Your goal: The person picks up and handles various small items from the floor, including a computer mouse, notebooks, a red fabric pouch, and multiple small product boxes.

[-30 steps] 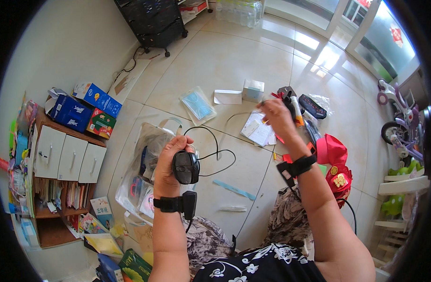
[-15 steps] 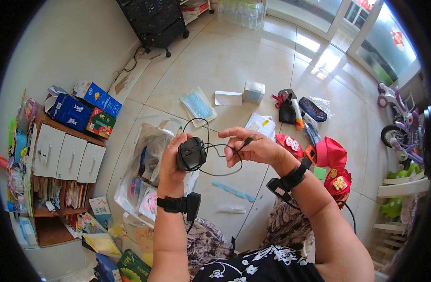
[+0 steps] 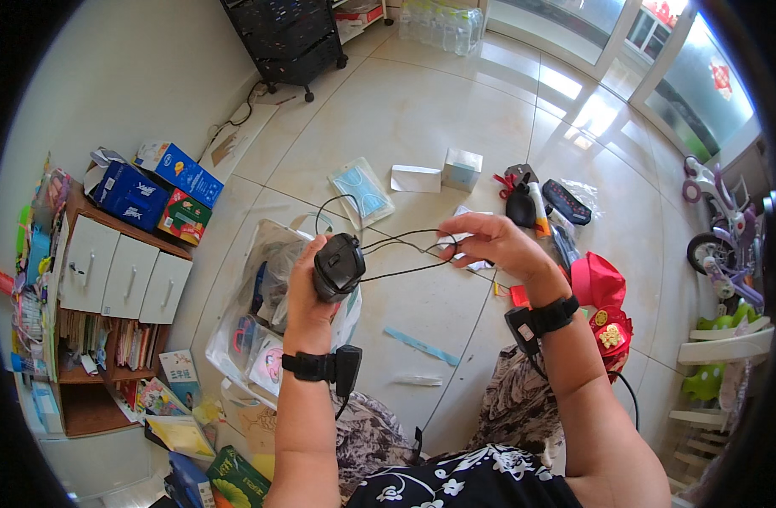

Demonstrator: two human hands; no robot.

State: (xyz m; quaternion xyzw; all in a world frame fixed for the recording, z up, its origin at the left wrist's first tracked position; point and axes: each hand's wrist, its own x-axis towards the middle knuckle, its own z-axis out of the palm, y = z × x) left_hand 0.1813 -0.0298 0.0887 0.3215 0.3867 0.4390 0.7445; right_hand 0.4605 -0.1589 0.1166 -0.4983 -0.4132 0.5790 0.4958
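My left hand (image 3: 307,284) grips a black computer mouse (image 3: 338,266), held up in front of me. Its thin black cable (image 3: 403,246) runs in loops from the mouse to my right hand (image 3: 487,241), whose fingers pinch the strands together. One loop of cable rises above the mouse toward a pack of face masks (image 3: 362,190) on the floor. Both wrists wear black bands with small black devices.
A clear plastic bag of items (image 3: 252,322) lies on the tiled floor below the mouse. Small boxes, a black remote (image 3: 566,201), a red bag (image 3: 604,292) and other items sit to the right. A white cabinet (image 3: 117,271) with coloured boxes stands at left.
My right hand came back from the items at right, took the cable and has drawn it out to the right. My left hand raised the mouse slightly.
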